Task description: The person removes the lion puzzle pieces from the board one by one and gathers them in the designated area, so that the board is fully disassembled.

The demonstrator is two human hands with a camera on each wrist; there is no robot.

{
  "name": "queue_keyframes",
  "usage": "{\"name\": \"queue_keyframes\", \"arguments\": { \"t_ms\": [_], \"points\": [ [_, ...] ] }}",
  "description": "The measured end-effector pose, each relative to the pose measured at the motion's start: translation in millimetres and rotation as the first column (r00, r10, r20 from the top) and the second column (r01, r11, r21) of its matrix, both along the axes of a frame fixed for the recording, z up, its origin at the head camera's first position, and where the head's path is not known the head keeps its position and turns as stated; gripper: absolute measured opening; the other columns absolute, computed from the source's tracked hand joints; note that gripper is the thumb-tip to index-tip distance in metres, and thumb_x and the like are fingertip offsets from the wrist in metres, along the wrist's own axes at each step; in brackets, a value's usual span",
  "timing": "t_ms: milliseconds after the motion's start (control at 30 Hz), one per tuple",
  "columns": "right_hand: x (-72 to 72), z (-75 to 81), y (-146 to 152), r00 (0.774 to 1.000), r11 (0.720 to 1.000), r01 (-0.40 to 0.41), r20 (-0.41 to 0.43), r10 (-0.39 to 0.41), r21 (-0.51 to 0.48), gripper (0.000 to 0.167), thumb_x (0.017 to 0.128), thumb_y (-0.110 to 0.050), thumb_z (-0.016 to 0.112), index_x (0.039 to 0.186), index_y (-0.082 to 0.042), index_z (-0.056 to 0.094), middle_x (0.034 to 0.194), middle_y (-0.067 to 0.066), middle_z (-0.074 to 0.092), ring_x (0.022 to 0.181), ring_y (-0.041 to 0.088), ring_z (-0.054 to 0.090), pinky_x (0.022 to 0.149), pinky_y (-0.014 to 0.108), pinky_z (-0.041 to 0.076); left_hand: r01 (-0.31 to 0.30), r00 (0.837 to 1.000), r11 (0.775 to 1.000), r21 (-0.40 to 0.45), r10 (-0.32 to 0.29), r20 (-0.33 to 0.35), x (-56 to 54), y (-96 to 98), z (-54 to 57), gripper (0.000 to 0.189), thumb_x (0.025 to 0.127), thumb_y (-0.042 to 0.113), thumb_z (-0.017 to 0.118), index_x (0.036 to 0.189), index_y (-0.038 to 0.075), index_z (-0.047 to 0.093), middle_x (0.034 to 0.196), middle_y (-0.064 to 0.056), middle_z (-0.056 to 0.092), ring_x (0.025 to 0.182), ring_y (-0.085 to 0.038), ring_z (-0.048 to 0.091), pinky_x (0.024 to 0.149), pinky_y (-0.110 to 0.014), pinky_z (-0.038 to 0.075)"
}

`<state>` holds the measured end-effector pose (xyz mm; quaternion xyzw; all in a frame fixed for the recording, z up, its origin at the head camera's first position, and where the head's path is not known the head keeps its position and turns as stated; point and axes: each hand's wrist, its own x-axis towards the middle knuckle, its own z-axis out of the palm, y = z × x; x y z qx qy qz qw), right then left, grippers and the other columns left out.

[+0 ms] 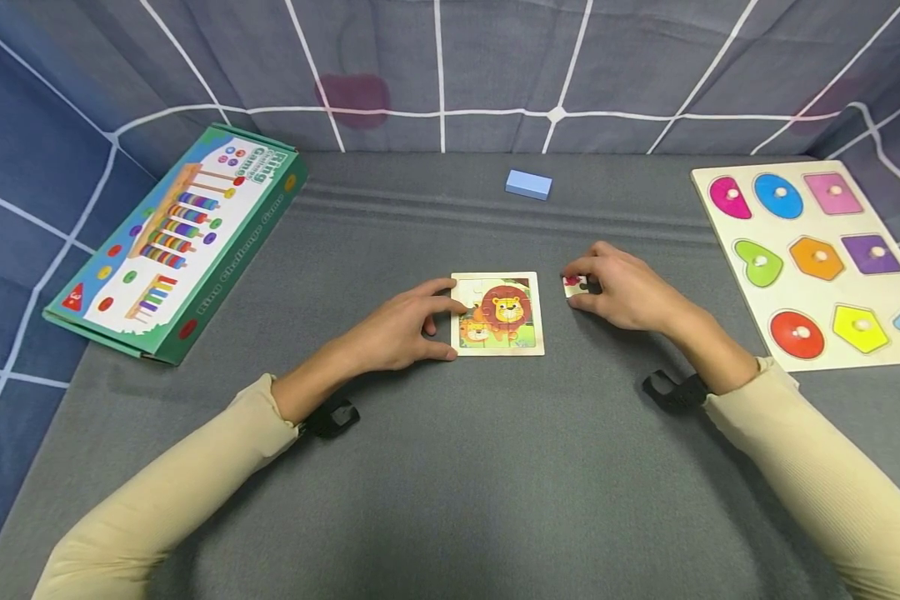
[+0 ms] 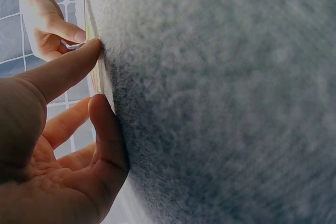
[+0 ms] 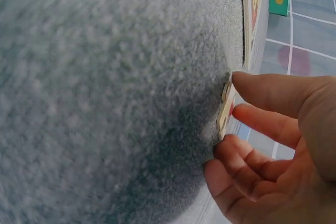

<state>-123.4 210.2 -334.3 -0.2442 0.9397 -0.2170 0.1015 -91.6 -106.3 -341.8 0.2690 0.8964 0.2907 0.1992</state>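
A square wooden lion jigsaw puzzle (image 1: 495, 317) in a pale frame lies flat on the grey table. My left hand (image 1: 408, 325) is at its left side; the fingertips touch the frame's edge, the thumb by the near corner. To the right of the puzzle, my right hand (image 1: 618, 287) holds a small pale puzzle piece (image 1: 573, 286) with dark pink marks between thumb and fingers. In the right wrist view the thumb and fingertips stand at either end of the thin piece (image 3: 226, 114), low against the cloth. Part of the piece is hidden by the fingers.
A blue block (image 1: 528, 184) lies behind the puzzle. At the left stands a green Ring Challenge Game box (image 1: 180, 242). A board of colourful knobbed shapes (image 1: 776, 250) lies at the right. Checked cloth (image 1: 495, 67) hangs along the back and sides.
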Motion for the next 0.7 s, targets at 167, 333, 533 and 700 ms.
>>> {"name": "queue_keyframes", "arguments": {
  "t_ms": [167, 333, 533, 700],
  "points": [
    [2.6, 2.6, -8, 0.999, 0.999, 0.029, -0.019, -0.029, -0.026, 0.037, 0.090, -0.015, 0.072, 0.123, -0.001, 0.066, 0.107, 0.015, 0.055, 0.086, 0.027, 0.051, 0.074, 0.045, 0.040, 0.000, 1.000, 1.000, 0.001, 0.000, 0.001, -0.1, -0.4, 0.6, 0.055, 0.083, 0.021, 0.083, 0.132, 0.011, 0.063, 0.155, -0.012, 0.033, 0.081, -0.014, 0.053, 0.082, -0.036, 0.042],
    [3.6, 6.6, -29, 1.000, 0.996, -0.013, -0.023, 0.011, -0.091, 0.035, 0.090, -0.015, 0.072, 0.123, -0.003, 0.067, 0.104, 0.014, 0.053, 0.084, 0.024, 0.050, 0.071, 0.041, 0.038, 0.002, 1.000, 1.000, 0.000, -0.002, 0.004, -1.0, -0.4, 0.1, 0.054, 0.083, 0.022, 0.082, 0.133, 0.012, 0.063, 0.155, -0.011, 0.033, 0.081, -0.014, 0.053, 0.081, -0.036, 0.042],
    [2.4, 4.1, -63, 0.992, 0.989, -0.110, 0.044, 0.115, -0.103, 0.035, 0.091, -0.017, 0.071, 0.125, -0.007, 0.067, 0.107, 0.012, 0.054, 0.083, 0.023, 0.049, 0.071, 0.038, 0.039, 0.009, 1.000, 1.000, 0.000, -0.009, 0.013, -1.7, -1.4, -0.2, 0.053, 0.084, 0.023, 0.081, 0.133, 0.012, 0.062, 0.155, -0.012, 0.033, 0.082, -0.014, 0.053, 0.080, -0.035, 0.043],
    [-0.1, 0.4, -81, 0.984, 0.986, -0.153, 0.085, 0.159, -0.071, 0.036, 0.093, -0.019, 0.070, 0.127, -0.008, 0.066, 0.103, 0.011, 0.052, 0.083, 0.022, 0.047, 0.071, 0.038, 0.039, 0.013, 1.000, 1.000, -0.003, -0.013, 0.020, -2.3, -1.7, 0.0, 0.054, 0.084, 0.024, 0.081, 0.133, 0.012, 0.062, 0.155, -0.011, 0.033, 0.082, -0.013, 0.053, 0.080, -0.036, 0.043]
  ]
}}
